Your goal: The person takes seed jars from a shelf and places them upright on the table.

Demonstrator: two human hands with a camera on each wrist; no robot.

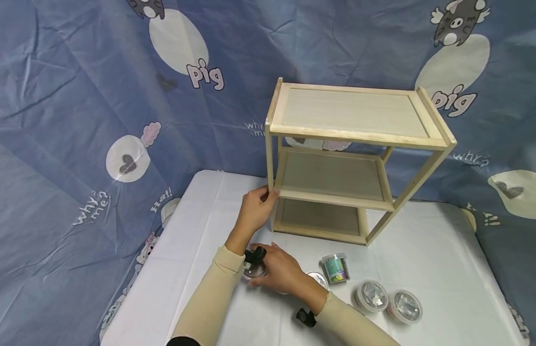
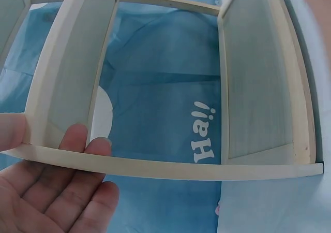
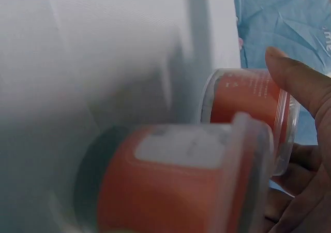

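My left hand (image 1: 258, 206) grips the left front post (image 2: 155, 168) of a small wooden shelf rack (image 1: 333, 202), at the height of its middle board. In the left wrist view the thumb is on one side of the post and the fingertips (image 2: 97, 146) curl past the other. Lower down, my right hand (image 1: 281, 269) holds a clear plastic tub (image 3: 243, 101) with an orange-red label, thumb and fingers around its lid end. A second orange-labelled tub (image 3: 165, 181) looms close to the right wrist camera. My left wrist partly covers the held tub (image 1: 255, 271) in the head view.
A small tub with a colourful label (image 1: 335, 268) stands before the rack. Two lidded tubs (image 1: 372, 295) (image 1: 405, 306) sit to the right, and another lid (image 1: 318, 278) shows behind my right wrist. A white cloth covers the table (image 1: 436, 269); a blue printed curtain (image 1: 233, 110) hangs behind.
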